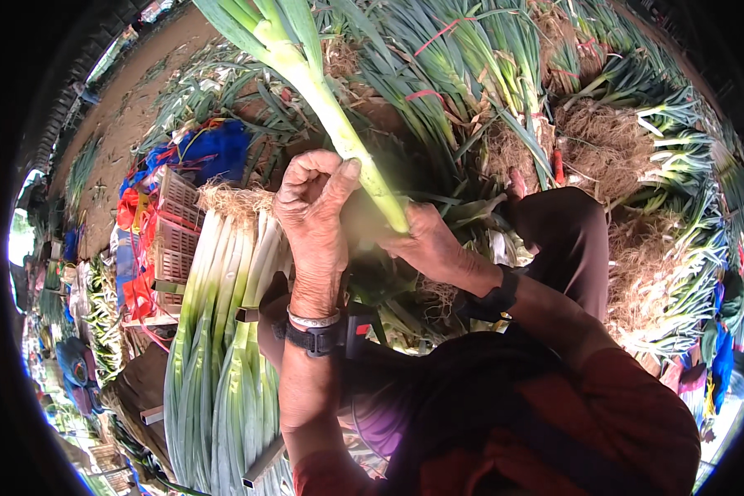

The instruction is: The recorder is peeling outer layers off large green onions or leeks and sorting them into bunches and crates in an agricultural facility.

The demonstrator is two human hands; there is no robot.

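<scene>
A single leek (331,107) slants across the upper middle, its green leaves up and to the left, its pale end lower right. My left hand (316,202) is closed, with the thumb and curled fingers pinched at the edge of the stem. Lower down, my right hand (430,244) grips the leek's pale end, and its fingertips are partly hidden and blurred. Left of my left forearm lies a row of leeks (223,306) with pale stems, their roots pointing away from me and their green leaves toward me.
A pinkish plastic crate (175,248) with red and blue plastic stands at the left. Tied leek bundles (455,83) fill the far side, and rooted leeks (678,240) are heaped at the right. Metal bar ends (263,463) jut out beside the row. My knee (566,240) rises at the right.
</scene>
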